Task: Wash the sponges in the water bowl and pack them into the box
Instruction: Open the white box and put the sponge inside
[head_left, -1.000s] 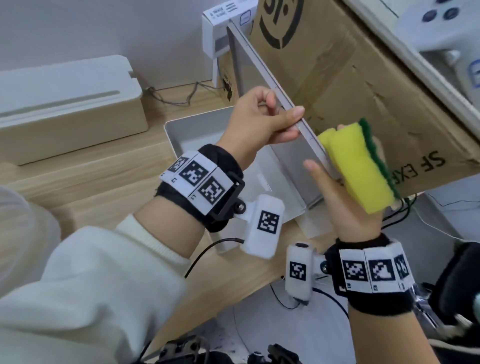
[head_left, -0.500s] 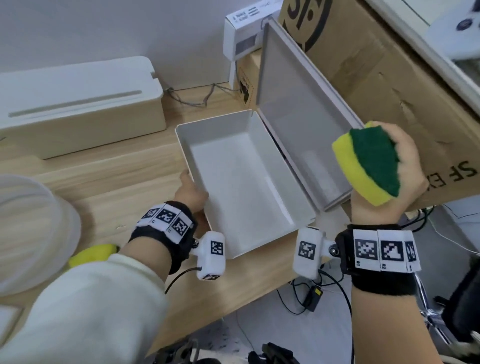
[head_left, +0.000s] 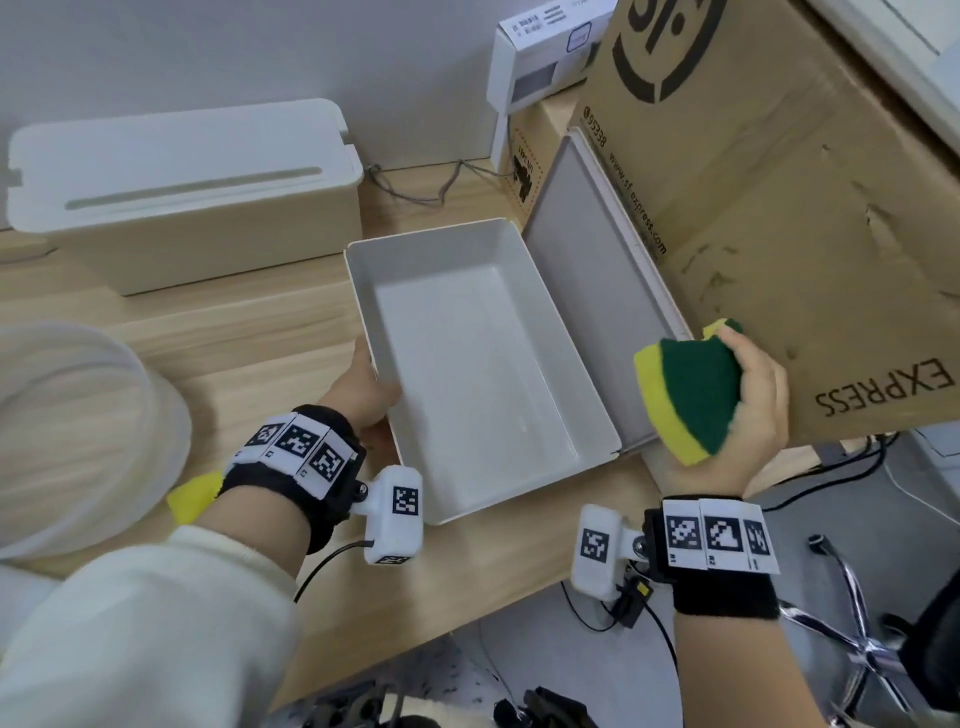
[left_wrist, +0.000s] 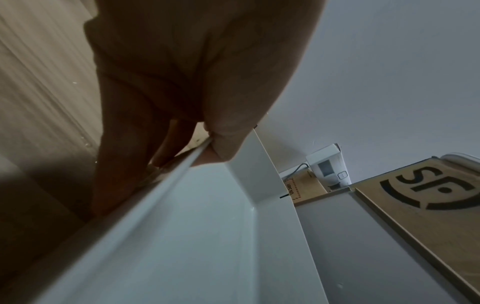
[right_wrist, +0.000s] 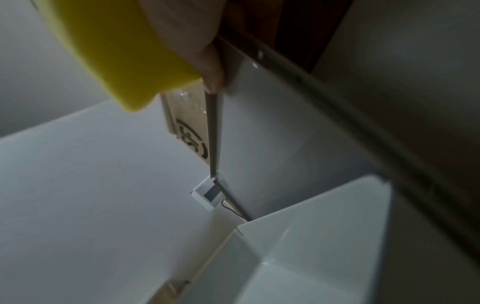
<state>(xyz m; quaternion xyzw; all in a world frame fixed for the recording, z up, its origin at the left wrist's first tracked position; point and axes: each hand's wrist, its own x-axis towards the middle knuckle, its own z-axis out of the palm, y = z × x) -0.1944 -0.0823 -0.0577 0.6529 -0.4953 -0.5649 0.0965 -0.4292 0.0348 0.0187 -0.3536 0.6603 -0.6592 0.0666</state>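
**Box open, one sponge in hand**

At centre frame in the head view the white box (head_left: 483, 374) sits on the wooden table (head_left: 249, 343), its lid (head_left: 597, 249) tipped back against a cardboard carton (head_left: 779, 182). The left hand (head_left: 363, 389) clamps the box's left rim, thumb inside the wall and fingers (left_wrist: 124, 164) outside it. At right of the frame the right hand (head_left: 748, 410) is wrapped around a yellow-and-green sponge (head_left: 685, 395), green face up, held in the air just beside the lid's near edge. A second yellow sponge (head_left: 195, 496) peeks out at lower left, beside the translucent water bowl (head_left: 78, 431). A white lidded case (head_left: 182, 192) stands at the upper left
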